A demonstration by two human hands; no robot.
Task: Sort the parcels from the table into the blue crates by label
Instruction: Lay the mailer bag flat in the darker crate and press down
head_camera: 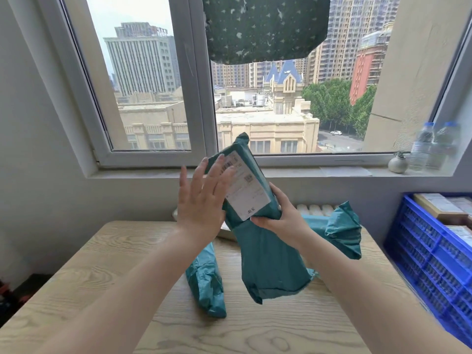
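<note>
I hold a teal plastic parcel point(265, 256) upright above the table, its white shipping label point(245, 190) facing me. My right hand point(281, 218) grips the parcel at its middle, fingers curled round the right edge. My left hand point(201, 198) lies with straight, spread fingers against the label's left side. A second teal parcel point(207, 284) lies on the wooden table point(102, 277) below my left forearm. A third teal parcel point(342, 228) sits at the table's back right. A blue crate point(431, 256) stands to the right, with boxed parcels inside.
A window with a sill runs behind the table. Two water bottles point(431, 146) and a small round vase point(398, 163) stand on the sill at the right. A white radiator point(314, 209) shows behind the table. Dark items lie on the floor at the far left.
</note>
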